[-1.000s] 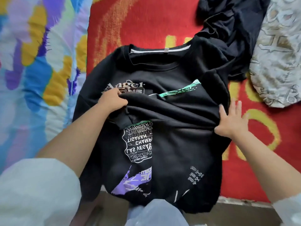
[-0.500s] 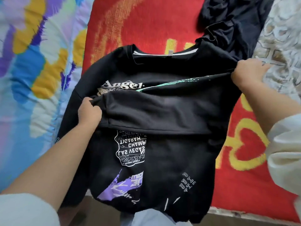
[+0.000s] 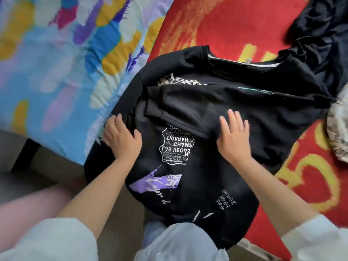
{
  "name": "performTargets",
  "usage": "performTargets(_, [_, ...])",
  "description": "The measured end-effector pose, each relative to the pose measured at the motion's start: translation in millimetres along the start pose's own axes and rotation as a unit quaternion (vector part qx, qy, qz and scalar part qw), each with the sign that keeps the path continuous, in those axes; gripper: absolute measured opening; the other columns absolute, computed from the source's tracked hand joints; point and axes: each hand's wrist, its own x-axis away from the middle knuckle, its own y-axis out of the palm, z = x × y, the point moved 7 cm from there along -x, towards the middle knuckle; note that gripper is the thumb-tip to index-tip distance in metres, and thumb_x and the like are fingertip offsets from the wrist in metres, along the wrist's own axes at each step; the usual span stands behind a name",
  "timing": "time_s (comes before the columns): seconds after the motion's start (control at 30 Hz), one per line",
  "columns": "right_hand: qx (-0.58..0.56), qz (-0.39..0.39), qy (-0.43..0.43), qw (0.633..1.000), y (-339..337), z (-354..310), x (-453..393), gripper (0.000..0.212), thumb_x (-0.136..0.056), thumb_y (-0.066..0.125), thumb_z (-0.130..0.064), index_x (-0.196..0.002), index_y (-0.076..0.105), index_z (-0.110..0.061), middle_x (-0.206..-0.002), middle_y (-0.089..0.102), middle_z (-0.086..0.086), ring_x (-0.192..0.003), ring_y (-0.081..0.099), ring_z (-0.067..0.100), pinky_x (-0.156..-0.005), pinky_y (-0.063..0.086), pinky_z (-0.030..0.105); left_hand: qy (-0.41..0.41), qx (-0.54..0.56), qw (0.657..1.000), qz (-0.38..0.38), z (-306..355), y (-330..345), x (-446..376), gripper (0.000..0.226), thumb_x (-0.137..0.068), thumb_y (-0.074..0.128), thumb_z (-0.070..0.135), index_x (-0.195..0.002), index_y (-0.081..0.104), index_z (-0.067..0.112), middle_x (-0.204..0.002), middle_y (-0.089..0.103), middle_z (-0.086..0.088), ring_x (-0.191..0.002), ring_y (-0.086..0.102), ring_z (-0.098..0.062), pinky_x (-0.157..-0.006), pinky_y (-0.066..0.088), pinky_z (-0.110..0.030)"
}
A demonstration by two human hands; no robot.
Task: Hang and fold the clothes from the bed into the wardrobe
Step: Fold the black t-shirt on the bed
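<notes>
While the black sweatshirt [image 3: 216, 110] lies on the bed [image 3: 216, 21], both my hands press it flat. Left hand [image 3: 120, 136] fingers released at its edge — right hand [image 3: 233, 136] spread mid-chest.

The sweatshirt [image 3: 235, 113] has a sleeve folded across its chest, covering most of the white print at centre; only the print's top edge shows. Its hem at lower centre hangs past the bed edge, behind the person's clothing. The dark garment [image 3: 323, 34] at upper right and the patterned cloth [image 3: 339, 132] at right are cut by the frame. The small lettering at lower right is too blurred to read.
</notes>
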Motion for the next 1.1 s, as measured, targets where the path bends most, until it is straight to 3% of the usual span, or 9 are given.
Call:
performTargets(0.17, [-0.038, -0.112, -0.064, 0.991, 32, -92, 30, 0.053, -0.066, 0.047, -0.017, -0.115, 0.062, -0.001, -0.128, 0.052, 0.027, -0.116, 0.052, 0.044, -0.081, 0.043, 0.065, -0.165, -0.089, 0.976, -0.109, -104, -1, 59, 0.092, -0.077, 0.069, 0.020, -0.147, 0.011, 0.009, -0.153, 0.004, -0.013, -0.142, -0.002, -0.027, -0.112, 0.002, -0.052])
performTargets(0.27, [-0.034, -0.136, -0.030, 0.990, 46, -91, 40, 0.062, -0.086, 0.048, -0.013, -0.144, 0.028, -0.010, -0.155, 0.007, 0.016, -0.143, 0.007, 0.031, -0.109, 0.017, 0.055, -0.251, -0.055, 0.962, -0.096, -151, -9, 64, 0.094, -0.079, 0.070, 0.024, -0.148, 0.006, 0.010, -0.151, 0.016, -0.019, -0.141, 0.009, -0.032, -0.112, 0.011, -0.048])
performTargets(0.33, [-0.026, -0.146, -0.025, 0.989, 48, -88, 41, 0.067, -0.088, 0.046, -0.015, -0.147, 0.016, -0.015, -0.156, -0.005, 0.009, -0.144, -0.004, 0.025, -0.112, 0.012, 0.049, -0.300, -0.012, 0.947, -0.114, -173, -7, 61, 0.090, -0.081, 0.069, 0.027, -0.148, 0.010, 0.012, -0.146, 0.028, -0.021, -0.138, 0.019, -0.033, -0.109, 0.020, -0.044])
performTargets(0.5, [-0.027, -0.143, -0.019, 0.989, 49, -88, 41, 0.067, -0.087, 0.046, -0.011, -0.147, 0.017, -0.015, -0.156, -0.002, 0.008, -0.144, -0.002, 0.025, -0.112, 0.017, 0.044, -0.246, 0.037, 0.957, -0.147, -181, 12, 36, 0.053, -0.089, 0.058, 0.027, -0.133, 0.044, 0.001, -0.141, 0.030, -0.020, -0.132, 0.025, -0.034, -0.106, 0.026, -0.038])
performTargets(0.6, [-0.017, -0.155, -0.016, 0.988, 53, -88, 45, 0.068, -0.087, 0.046, -0.012, -0.148, 0.014, -0.015, -0.156, -0.005, 0.007, -0.144, -0.002, 0.024, -0.113, 0.017, 0.042, -0.214, 0.105, 0.958, -0.156, -177, 7, 35, 0.041, -0.095, 0.048, 0.028, -0.121, 0.054, -0.003, -0.126, 0.051, -0.021, -0.117, 0.046, -0.035, -0.093, 0.038, -0.035])
performTargets(0.83, [-0.143, -0.188, 0.019, 0.972, 40, -91, 43, 0.061, -0.087, 0.048, -0.009, -0.144, 0.026, -0.010, -0.156, 0.002, 0.008, -0.143, 0.007, 0.020, -0.112, 0.021, 0.036, -0.145, 0.499, 0.855, 0.001, -124, -136, 18, 0.011, -0.077, 0.061, 0.006, -0.084, 0.060, 0.014, -0.073, 0.067, 0.013, -0.070, 0.062, -0.001, -0.068, 0.047, -0.016])
performTargets(0.9, [-0.226, -0.196, 0.038, 0.954, 29, -85, 43, 0.055, -0.089, 0.047, -0.007, -0.142, 0.032, -0.009, -0.155, 0.013, 0.008, -0.142, 0.014, 0.019, -0.110, 0.018, 0.027, -0.061, 0.543, 0.837, 0.006, -84, -184, -6, 0.030, -0.058, 0.064, 0.015, -0.088, 0.060, 0.016, -0.078, 0.070, 0.014, -0.077, 0.063, -0.002, -0.076, 0.048, -0.015])
performTargets(1.0, [-0.376, -0.128, 0.155, 0.905, 9, -45, 51, 0.042, -0.091, 0.044, -0.005, -0.133, 0.046, -0.006, -0.135, 0.047, 0.008, -0.128, 0.041, 0.020, -0.103, 0.029, 0.026, 0.028, 0.607, 0.784, -0.124, 23, -185, -12, 0.026, -0.055, 0.059, 0.010, -0.079, 0.053, 0.013, -0.060, 0.063, 0.011, -0.059, 0.059, -0.004, -0.061, 0.048, -0.016])
performTargets(1.1, [-0.606, -0.040, 0.351, 0.713, 3, 10, 79, 0.024, -0.096, 0.038, -0.008, -0.110, 0.058, -0.005, -0.111, 0.056, 0.009, -0.085, 0.062, 0.010, -0.072, 0.048, 0.019, 0.060, 0.582, 0.730, -0.354, 142, -133, 35, 0.022, -0.068, 0.057, 0.008, -0.090, 0.053, 0.010, -0.069, 0.063, 0.003, -0.063, 0.060, -0.006, -0.061, 0.049, -0.019])
